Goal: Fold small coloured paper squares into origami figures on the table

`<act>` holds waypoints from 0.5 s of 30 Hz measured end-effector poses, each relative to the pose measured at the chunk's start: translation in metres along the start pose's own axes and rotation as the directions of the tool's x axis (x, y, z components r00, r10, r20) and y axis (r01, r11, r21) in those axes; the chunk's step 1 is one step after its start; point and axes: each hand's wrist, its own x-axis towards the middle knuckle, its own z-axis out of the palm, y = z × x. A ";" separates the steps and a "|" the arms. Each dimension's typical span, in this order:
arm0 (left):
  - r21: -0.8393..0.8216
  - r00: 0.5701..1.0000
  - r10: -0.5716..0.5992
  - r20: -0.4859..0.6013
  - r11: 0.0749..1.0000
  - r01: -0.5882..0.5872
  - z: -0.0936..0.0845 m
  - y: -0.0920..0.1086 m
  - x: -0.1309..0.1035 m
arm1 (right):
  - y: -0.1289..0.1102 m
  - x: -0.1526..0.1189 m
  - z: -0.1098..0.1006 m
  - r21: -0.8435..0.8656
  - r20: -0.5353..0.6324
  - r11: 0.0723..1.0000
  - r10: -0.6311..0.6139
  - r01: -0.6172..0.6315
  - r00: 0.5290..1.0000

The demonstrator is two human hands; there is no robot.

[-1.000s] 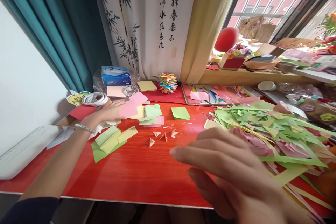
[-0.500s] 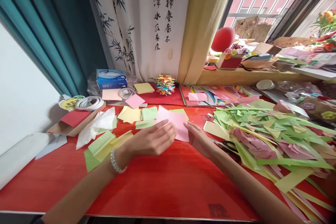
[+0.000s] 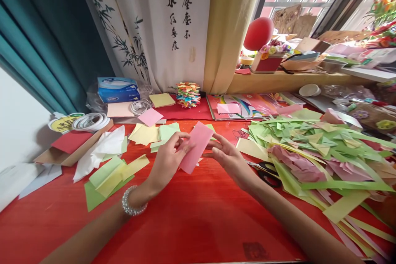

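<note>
A folded pink sheet of paper (image 3: 196, 146), now a narrow rectangle, is tilted above the red table. My left hand (image 3: 168, 159) pinches its left edge between thumb and fingers; a beaded bracelet circles that wrist. At the paper's right edge is my right hand (image 3: 229, 159), its fingers apart and the fingertips close to or touching the edge. Behind the left hand lie light green paper squares (image 3: 168, 131) and yellow paper squares (image 3: 144, 133). Green and yellow folded sheets (image 3: 116, 177) rest left of the left hand.
Black-handled scissors (image 3: 267, 171) lie right of my right hand, beside a heap of green, yellow and pink paper pieces (image 3: 297, 136). A colourful paper ball (image 3: 188, 95) stands at the back. Further left are a blue tissue box (image 3: 118, 90) and a cardboard tray (image 3: 58, 156).
The pink paper has gone from a wide sheet to a folded narrow rectangle, turned at a slant. My left hand now pinches it; the right fingers have spread. The view has shifted slightly.
</note>
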 end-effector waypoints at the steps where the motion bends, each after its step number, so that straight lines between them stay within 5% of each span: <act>1: -0.057 0.999 -0.054 0.002 0.997 0.054 0.002 0.001 -0.004 | 0.001 -0.002 0.003 -0.047 -0.020 0.998 -0.029 0.028 0.999; 4: -0.146 0.987 -0.144 0.073 0.977 0.153 0.006 0.003 -0.011 | 0.003 -0.007 0.009 -0.178 -0.075 0.983 -0.064 0.050 0.995; 15: -0.213 0.973 -0.137 0.186 0.961 0.176 0.001 0.004 -0.012 | 0.004 -0.012 0.012 -0.231 -0.095 0.973 -0.002 -0.020 0.995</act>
